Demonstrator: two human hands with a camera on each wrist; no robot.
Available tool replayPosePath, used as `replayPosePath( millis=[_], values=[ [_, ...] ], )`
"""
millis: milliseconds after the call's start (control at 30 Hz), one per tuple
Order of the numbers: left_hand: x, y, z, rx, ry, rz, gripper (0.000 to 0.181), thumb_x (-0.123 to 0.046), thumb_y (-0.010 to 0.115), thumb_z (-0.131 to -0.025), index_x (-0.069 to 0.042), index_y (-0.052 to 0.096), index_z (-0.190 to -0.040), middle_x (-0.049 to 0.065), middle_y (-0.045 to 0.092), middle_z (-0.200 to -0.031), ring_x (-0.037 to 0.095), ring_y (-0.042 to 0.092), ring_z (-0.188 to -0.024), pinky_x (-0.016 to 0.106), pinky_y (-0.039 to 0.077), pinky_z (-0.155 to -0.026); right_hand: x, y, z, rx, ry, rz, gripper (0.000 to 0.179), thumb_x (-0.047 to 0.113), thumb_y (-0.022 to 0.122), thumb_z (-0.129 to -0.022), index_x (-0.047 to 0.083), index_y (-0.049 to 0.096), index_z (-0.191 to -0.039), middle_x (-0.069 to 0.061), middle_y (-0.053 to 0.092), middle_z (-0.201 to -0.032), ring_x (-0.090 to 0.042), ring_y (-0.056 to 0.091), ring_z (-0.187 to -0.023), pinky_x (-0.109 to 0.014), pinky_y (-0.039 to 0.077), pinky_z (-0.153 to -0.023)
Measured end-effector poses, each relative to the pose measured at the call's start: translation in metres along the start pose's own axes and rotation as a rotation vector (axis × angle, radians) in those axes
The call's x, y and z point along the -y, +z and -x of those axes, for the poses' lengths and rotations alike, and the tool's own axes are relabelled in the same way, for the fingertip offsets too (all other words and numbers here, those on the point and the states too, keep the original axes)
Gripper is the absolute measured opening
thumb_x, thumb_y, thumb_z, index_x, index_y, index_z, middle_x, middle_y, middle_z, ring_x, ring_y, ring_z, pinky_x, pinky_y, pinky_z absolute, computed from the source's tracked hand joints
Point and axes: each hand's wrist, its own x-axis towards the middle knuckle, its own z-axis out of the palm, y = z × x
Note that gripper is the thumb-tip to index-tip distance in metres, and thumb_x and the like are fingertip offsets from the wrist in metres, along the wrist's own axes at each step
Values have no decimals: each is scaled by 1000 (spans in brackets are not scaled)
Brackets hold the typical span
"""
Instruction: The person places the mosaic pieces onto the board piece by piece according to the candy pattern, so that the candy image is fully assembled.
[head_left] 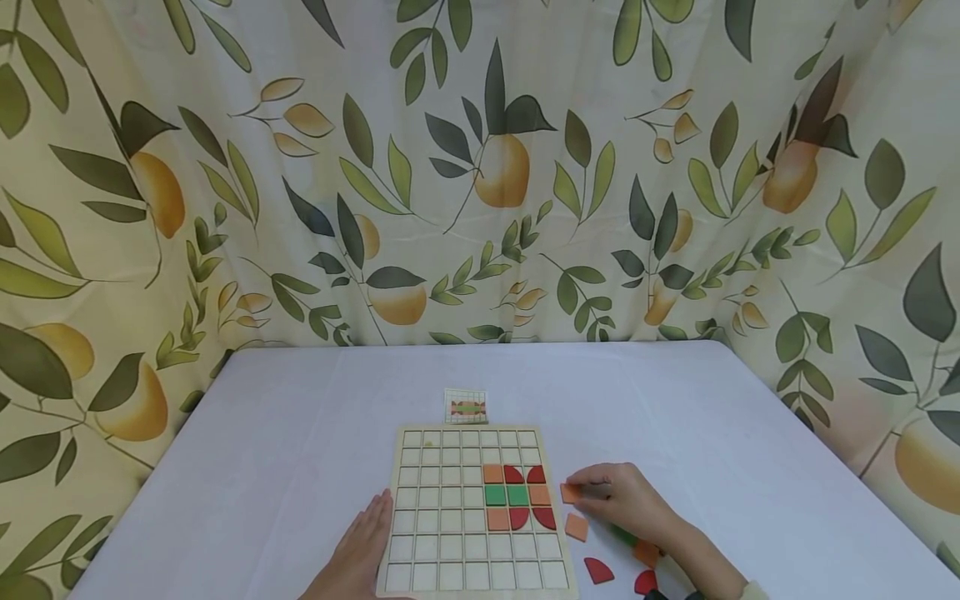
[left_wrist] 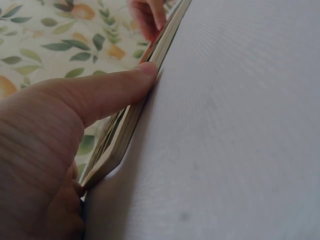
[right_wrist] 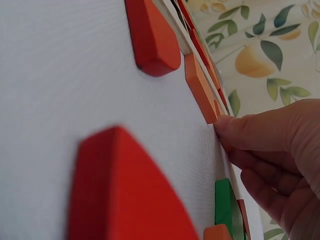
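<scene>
Orange square (head_left: 570, 493): located on the white table (head_left: 300, 433), just beside the right edge of the gridded board (head_left: 438, 525), at the fingertips of the right hand (head_left: 618, 504). Thumb and forefinger are narrow, pinching the square along its side; whether it is clear of the cloth, I cannot tell. The piece shows no long axis, being about as broad as it is deep.

Key relation: the square lies on the board side of the right hand, to the left of the knuckles, with no other loose piece between it and the frame. Directly inside that frame sits a block of fitted pieces (head_left: 517, 496), three cells by three; bare cells lie beyond it, to the left. Any carry to those, in my judgement, would run leftward across the block.

Left hand (head_left: 352, 542): at the opposite edge, well apart from the square; fingers straight along the frame, thumb laid on the board's near edge, no piece held. The right is plainly the nearer hand.

Also noted: a second orange square (head_left: 577, 527) just nearer the person, apart from the fingers; a red quarter-round (head_left: 598, 570) nearer again; a green piece (head_left: 622, 536) partly hidden beneath the right forearm.
</scene>
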Motion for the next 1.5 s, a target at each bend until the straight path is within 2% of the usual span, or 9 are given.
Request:
replayPosePath(
  millis=[167, 300, 500, 633, 1033, 1300, 1500],
  values=[
    [0, 0, 0, 6, -20, 9, 118, -67, 61, -70, 22, 17, -133, 37, 23, -139, 49, 22, -126, 6, -14, -94, 0, 0, -1, 2, -15, -1, 26, 21, 73, -79, 7, 70, -101, -1, 68, -97, -20, 62, -92, -34, 52, -75],
    [0, 0, 0, 18, -41, 31, 118, -65, 64, -70, 21, 16, -134, 36, 22, -140, 48, 21, -128, 6, -13, -94, 1, 0, -3, -10, 11, 21, 27, 22, 73, -79, 8, 71, -101, 2, 68, -97, -17, 62, -93, -33, 51, -77],
    [1, 0, 0, 25, -43, 39, 118, -65, 64, -69, 21, 16, -134, 37, 21, -140, 49, 20, -128, 5, -14, -93, 5, 4, -11, -55, 49, 29, 25, 20, 75, -77, 13, 71, -100, 6, 67, -97, -15, 60, -94, -42, 48, -82],
    [0, 0, -1, 28, -48, 48, 118, -65, 65, -69, 22, 16, -133, 37, 20, -140, 49, 19, -128, 5, -14, -93, 10, 8, -17, -60, 11, 21, 24, 20, 74, -79, 12, 71, -101, 6, 67, -97, -15, 60, -93, -45, 47, -83],
    [-4, -2, -1, 44, -79, 89, 121, -63, 67, -68, 22, 14, -135, 38, 19, -140, 49, 17, -129, 5, -14, -92, 24, 18, -34, -83, -82, 3, 23, 19, 72, -80, 10, 71, -101, 6, 67, -97, -15, 61, -94, -41, 49, -81],
    [-2, 0, -1, 53, -84, 80, 121, -64, 67, -68, 22, 13, -135, 37, 18, -140, 48, 16, -129, 5, -15, -92, 34, 24, -42, -83, -48, -18, 22, 16, 73, -79, 13, 72, -101, 6, 67, -98, -14, 60, -94, -42, 48, -83],
    [-1, 0, -2, 50, -79, 108, 121, -62, 68, -68, 22, 12, -135, 39, 17, -140, 49, 14, -129, 5, -15, -92, 38, 31, -50, -34, -83, -51, 24, 15, 71, -81, 9, 71, -104, 6, 67, -97, -13, 60, -91, -38, 49, -81]
  ],
)
